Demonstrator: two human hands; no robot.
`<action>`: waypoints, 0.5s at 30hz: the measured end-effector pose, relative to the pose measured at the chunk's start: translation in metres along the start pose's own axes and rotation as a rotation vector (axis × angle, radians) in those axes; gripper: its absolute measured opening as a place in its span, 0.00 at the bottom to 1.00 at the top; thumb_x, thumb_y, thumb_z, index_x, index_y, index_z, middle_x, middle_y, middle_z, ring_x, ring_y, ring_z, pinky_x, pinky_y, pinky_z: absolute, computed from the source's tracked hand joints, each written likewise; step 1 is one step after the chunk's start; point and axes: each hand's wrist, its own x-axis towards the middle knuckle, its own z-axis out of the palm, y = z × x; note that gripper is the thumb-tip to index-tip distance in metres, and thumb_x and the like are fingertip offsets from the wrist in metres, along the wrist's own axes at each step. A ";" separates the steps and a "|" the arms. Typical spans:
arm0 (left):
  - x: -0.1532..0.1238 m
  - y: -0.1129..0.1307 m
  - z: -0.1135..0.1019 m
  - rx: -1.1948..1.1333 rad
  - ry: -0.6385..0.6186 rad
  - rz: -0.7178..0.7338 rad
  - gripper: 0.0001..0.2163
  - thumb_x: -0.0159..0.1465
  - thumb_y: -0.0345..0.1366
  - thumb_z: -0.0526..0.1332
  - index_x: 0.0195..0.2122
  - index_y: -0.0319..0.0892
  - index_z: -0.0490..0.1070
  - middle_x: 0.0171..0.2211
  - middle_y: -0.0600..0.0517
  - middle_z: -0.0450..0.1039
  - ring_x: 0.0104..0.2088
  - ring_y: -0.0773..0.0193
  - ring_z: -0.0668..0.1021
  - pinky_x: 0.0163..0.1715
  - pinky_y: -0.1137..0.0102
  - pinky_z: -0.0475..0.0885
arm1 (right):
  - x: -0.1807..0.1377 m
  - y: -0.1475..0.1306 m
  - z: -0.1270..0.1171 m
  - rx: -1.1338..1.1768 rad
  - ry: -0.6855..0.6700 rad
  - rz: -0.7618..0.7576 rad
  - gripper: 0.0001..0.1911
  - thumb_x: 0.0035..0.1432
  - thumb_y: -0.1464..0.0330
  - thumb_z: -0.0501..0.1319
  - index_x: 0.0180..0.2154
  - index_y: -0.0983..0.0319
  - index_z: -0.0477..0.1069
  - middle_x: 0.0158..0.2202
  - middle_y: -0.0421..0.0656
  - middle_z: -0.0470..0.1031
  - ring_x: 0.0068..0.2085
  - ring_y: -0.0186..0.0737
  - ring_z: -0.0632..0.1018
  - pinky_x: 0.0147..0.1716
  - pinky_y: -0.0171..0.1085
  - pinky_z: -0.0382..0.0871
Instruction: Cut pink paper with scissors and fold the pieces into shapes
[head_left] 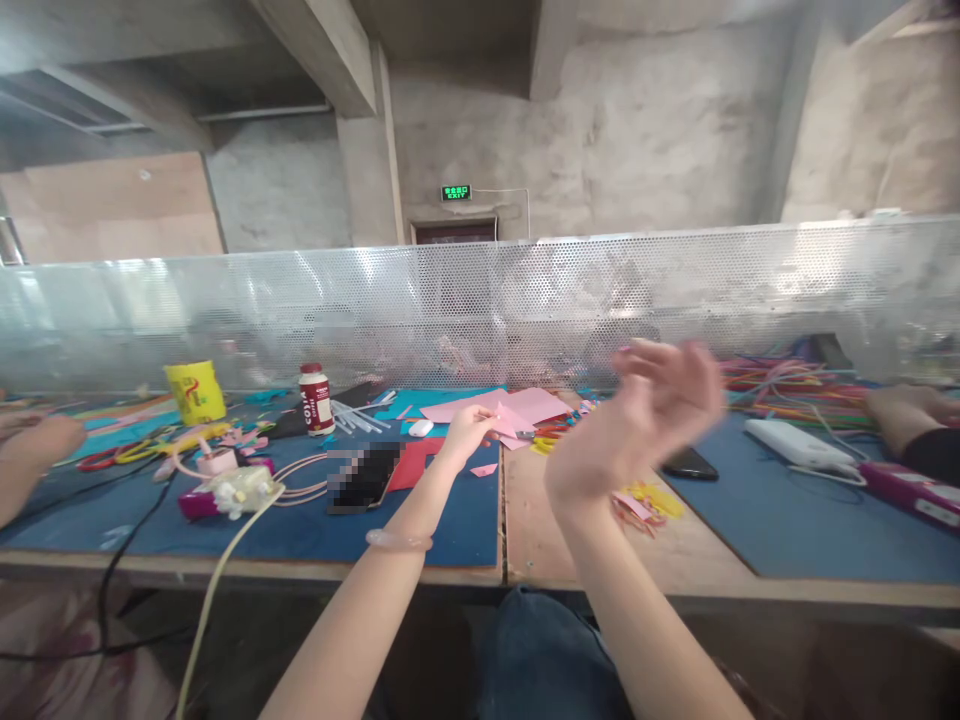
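Observation:
My left hand (466,432) reaches out over the blue mat (300,525) and pinches the corner of a pink paper sheet (517,408) lying on the table. A pale bangle (398,541) sits on that forearm. My right hand (654,405) is raised above the table, blurred by motion, fingers stretched out and apart with nothing in them. Scissors with red and yellow handles (547,436) lie just beyond the pink sheet. Pink and yellow paper scraps (645,503) lie on the bare wood below my right wrist.
A dark phone (365,478), red paper (412,462), a red-labelled bottle (316,399), a yellow cup (195,391) and a cable (225,560) lie left. Another phone (690,464), a white power bank (799,444) and coloured strips (795,385) lie right. Other people's hands (41,440) (904,410) rest at both sides. A perforated screen (480,300) backs the table.

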 end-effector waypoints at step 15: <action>-0.001 0.000 -0.001 0.008 -0.017 -0.030 0.06 0.56 0.35 0.59 0.32 0.38 0.66 0.27 0.49 0.72 0.24 0.66 0.76 0.19 0.76 0.67 | -0.074 0.120 0.045 -0.129 -0.730 0.721 0.17 0.52 0.58 0.52 0.31 0.63 0.72 0.29 0.42 0.72 0.34 0.40 0.69 0.33 0.36 0.61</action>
